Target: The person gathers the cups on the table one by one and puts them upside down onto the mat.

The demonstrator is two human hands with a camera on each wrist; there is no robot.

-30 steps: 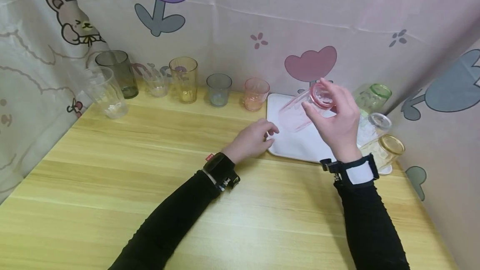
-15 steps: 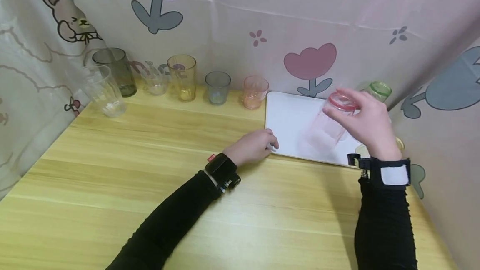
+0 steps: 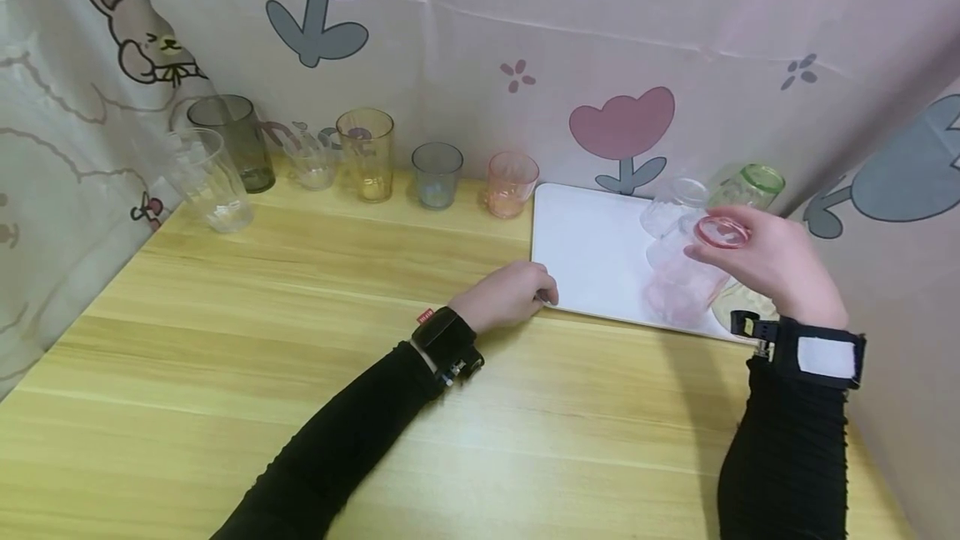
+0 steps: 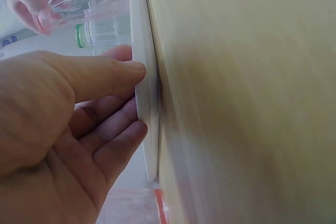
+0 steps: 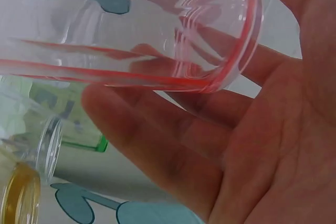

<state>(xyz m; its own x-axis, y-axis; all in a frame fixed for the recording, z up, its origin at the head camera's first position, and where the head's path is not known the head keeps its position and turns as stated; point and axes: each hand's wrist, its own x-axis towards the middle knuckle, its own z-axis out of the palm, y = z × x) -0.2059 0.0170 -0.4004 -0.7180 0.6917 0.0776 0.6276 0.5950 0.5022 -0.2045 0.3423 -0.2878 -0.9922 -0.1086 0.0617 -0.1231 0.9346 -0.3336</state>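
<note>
My right hand (image 3: 780, 257) grips a pink-tinted glass (image 3: 684, 290) by its thick red base ring. The glass is upside down and tilted, its mouth close over the white tray (image 3: 581, 248). In the right wrist view the fingers curve round the base end of the glass. My left hand (image 3: 506, 294) pinches the tray's near left corner. In the left wrist view the thumb (image 4: 121, 74) and fingertips press on the tray's edge. A green glass (image 3: 750, 186), a clear glass (image 3: 675, 205) and a yellow glass (image 5: 20, 198) stand upside down at the tray's right part.
Along the back of the wooden table (image 3: 375, 315) stand a peach cup (image 3: 512, 183), a blue-grey cup (image 3: 437, 176), a tall amber glass (image 3: 366, 155), a dark grey glass (image 3: 251, 144) and clear glasses at the left. A printed curtain (image 3: 450, 48) hangs behind.
My right hand has carried the pink glass rightward and nearer, toward the tray's right side. My left hand has moved from beside the tray's left edge to its near corner and taken hold.
</note>
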